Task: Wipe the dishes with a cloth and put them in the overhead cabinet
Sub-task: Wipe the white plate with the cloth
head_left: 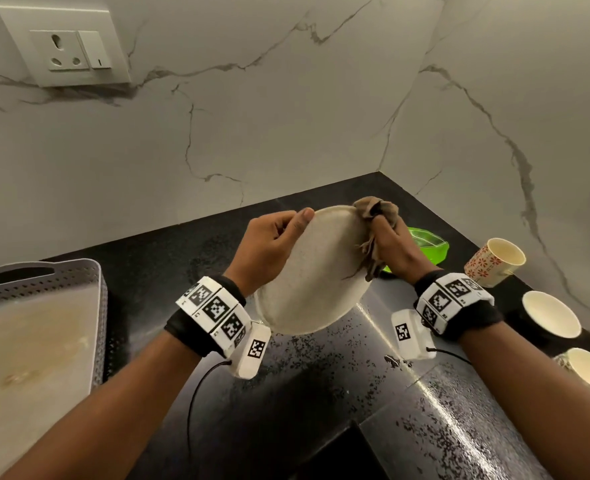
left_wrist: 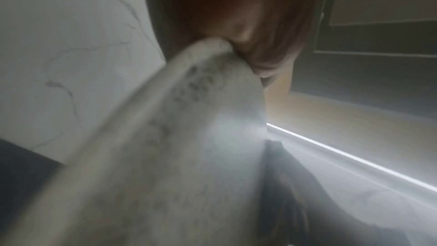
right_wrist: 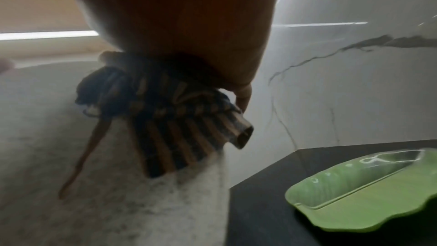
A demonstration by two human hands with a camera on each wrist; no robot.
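At nine o'clock sits the grey tray (head_left: 40,289), well apart from the work. The left hand (head_left: 269,244) grips the speckled plate (head_left: 318,271) at its ten-o'clock rim, thumb curled over the edge, holding it tilted above the black counter (head_left: 321,393). The right hand (head_left: 395,251) bunches the striped cloth (head_left: 376,211) in curled fingers against the one-o'clock rim. Best, I judge, to rotate the plate under a steady cloth (both faces). Green dish (head_left: 428,245) and cups (head_left: 496,261) wait at three o'clock.
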